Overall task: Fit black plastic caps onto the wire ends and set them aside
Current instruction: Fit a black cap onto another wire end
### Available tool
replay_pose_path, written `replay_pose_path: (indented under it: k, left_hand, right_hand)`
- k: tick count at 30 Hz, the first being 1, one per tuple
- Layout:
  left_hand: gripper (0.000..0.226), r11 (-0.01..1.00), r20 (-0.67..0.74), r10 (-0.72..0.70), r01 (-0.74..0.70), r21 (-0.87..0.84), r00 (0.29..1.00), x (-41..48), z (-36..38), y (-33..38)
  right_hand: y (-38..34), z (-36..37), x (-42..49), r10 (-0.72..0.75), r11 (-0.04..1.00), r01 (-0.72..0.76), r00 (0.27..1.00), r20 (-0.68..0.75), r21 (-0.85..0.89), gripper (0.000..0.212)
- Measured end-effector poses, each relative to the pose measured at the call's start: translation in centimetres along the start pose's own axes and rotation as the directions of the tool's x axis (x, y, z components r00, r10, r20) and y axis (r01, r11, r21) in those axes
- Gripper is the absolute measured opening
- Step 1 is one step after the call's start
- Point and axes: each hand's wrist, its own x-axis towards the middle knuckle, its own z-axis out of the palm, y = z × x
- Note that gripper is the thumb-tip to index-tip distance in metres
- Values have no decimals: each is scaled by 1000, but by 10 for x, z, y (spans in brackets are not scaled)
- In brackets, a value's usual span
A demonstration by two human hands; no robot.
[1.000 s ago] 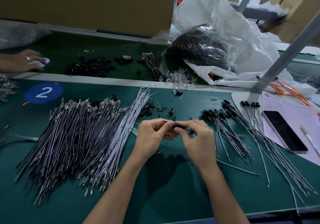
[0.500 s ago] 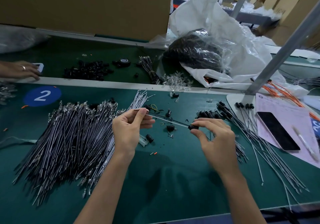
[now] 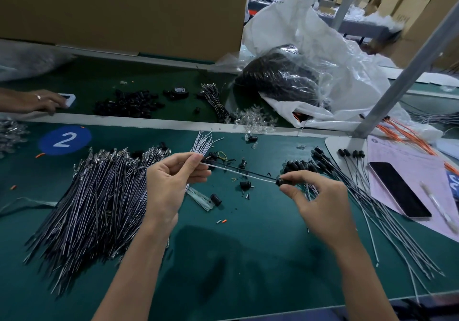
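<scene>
A single wire [image 3: 238, 172] is held stretched above the table [image 3: 248, 258]. One end is pinched between the thumb and forefinger of the left hand [image 3: 171, 184]. The other end, with a black cap [image 3: 280, 181] on it, is gripped by the fingertips of the right hand [image 3: 320, 204]. The cap appears to be seated on the wire end, though how deeply cannot be told.

The uncapped wires [image 3: 99, 204] are heaped to the left, and the capped wires [image 3: 382, 221] are fanned out to the right, beside a phone [image 3: 400, 189]. Several loose caps [image 3: 244, 185] are scattered on the table beneath the held wire.

If the cap has only been pushed on lightly, it may be pulled off when the wire is drawn taut or dropped onto the finished fan. A slipped cap would be hard to tell from the loose ones below. If the wire is laid down carelessly, it may become tangled with the capped wires, and their caps may be knocked loose.
</scene>
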Motion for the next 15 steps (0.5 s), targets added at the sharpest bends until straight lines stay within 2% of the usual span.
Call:
replay_pose_path:
  k: [4,6,8,10,12,15]
  left_hand:
    - [6,1000,-72,3,-3,-1,997,6,-21,12]
    - [10,999,-112,7,-4,32,994,10,-37,18]
    - [13,998,-130,19,-10,68,991,12,-49,23]
    - [14,995,-121,36,-24,97,992,11,-55,26]
    - [15,994,-104,31,-20,108,994,8,-55,27]
    - [13,995,-37,-52,55,85,998,3,-55,27]
  right_hand:
    - [3,-19,2,37,999,-37,999,-12,-32,20]
    - [6,-32,2,19,995,-24,998,-54,-100,18]
    - [10,-46,3,0,996,-5,999,-54,-92,19]
    - [11,-55,4,24,999,-23,1000,-18,43,22]
    - [11,-58,5,47,958,-45,999,1,282,22]
    - [6,-61,5,54,737,-38,999,-4,675,17]
